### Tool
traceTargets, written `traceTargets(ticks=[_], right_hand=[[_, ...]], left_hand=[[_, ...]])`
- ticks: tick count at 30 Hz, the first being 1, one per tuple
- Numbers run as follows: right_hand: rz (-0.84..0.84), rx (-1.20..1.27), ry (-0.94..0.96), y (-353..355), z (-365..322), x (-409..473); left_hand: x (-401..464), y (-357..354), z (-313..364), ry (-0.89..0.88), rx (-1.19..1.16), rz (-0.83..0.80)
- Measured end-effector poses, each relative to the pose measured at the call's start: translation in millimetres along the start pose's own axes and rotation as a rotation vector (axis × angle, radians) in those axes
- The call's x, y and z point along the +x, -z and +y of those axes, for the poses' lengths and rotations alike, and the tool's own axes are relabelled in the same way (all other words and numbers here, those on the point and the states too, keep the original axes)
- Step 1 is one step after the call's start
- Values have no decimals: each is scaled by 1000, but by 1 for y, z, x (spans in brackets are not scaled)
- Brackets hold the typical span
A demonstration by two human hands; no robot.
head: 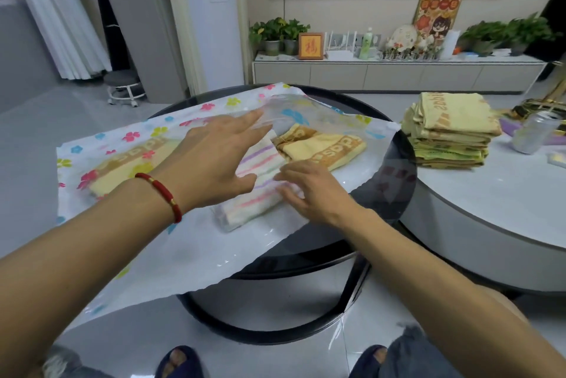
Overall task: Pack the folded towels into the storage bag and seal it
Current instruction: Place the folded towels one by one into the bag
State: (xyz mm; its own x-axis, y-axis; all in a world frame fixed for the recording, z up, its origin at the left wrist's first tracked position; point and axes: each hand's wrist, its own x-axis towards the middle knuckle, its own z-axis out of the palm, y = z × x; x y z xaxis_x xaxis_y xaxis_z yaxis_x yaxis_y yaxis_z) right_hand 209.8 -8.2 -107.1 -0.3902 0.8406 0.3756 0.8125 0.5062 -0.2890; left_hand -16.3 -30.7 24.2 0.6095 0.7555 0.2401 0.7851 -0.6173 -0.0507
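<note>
A clear storage bag (128,243) printed with coloured flowers lies flat across a round black table (395,191). Inside it I see a yellow towel with a brown band (122,163) at the left, a pastel-striped white towel (254,194) in the middle and another yellow towel (324,148) at the right. My left hand (217,160), fingers spread, rests flat on top of the bag over the striped towel. My right hand (309,191) presses its fingertips on the striped towel's near right edge. A stack of several folded yellow and green towels (447,132) sits on the white table to the right.
The white round table (490,203) at the right also carries a silver can (533,132) and gold ribbon. A TV cabinet with plants and ornaments lines the far wall. A wheeled stool (122,86) stands at the back left. My feet in dark slippers show below.
</note>
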Motion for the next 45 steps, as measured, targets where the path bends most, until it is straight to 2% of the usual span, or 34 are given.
traceTargets(ticks=[2,4,7,9,12,17,22,25,29,31,34,38,42,45], right_hand=[[186,63,-79,35,25,-30],[353,84,-254,71,58,-50],[561,-16,-560,114,128,-64],[564,-124,-771,135,183,-68],[485,-242,-930,158,261,-66],[363,-133,-1161,171,336,-46],[421,-159,-1250,176,350,-32],[518,37,-1206,188,350,-28],[638,703,-1095,208,322,-40],[607,1033,-1016,219,291,-57],[544,1345,-927,228,229,-94],[532,1566,-800,222,133,-140],[271,1584,-746,197,39,-150],[89,1538,-738,164,-19,-121]], left_hand=[[13,-5,9,6,45,-9],[29,-10,20,-3,73,-8],[58,-18,36,-41,74,-17],[77,-24,43,-49,78,-30],[95,-32,40,-43,108,-19],[105,-38,28,-16,52,33],[112,-49,13,-11,24,44],[106,-53,10,1,40,40],[83,-42,16,99,66,69],[65,-35,17,207,86,66],[30,-26,14,307,119,22],[-30,-16,3,404,130,-70],[-83,-13,-13,479,157,-239],[-103,-5,-18,454,163,-324]])
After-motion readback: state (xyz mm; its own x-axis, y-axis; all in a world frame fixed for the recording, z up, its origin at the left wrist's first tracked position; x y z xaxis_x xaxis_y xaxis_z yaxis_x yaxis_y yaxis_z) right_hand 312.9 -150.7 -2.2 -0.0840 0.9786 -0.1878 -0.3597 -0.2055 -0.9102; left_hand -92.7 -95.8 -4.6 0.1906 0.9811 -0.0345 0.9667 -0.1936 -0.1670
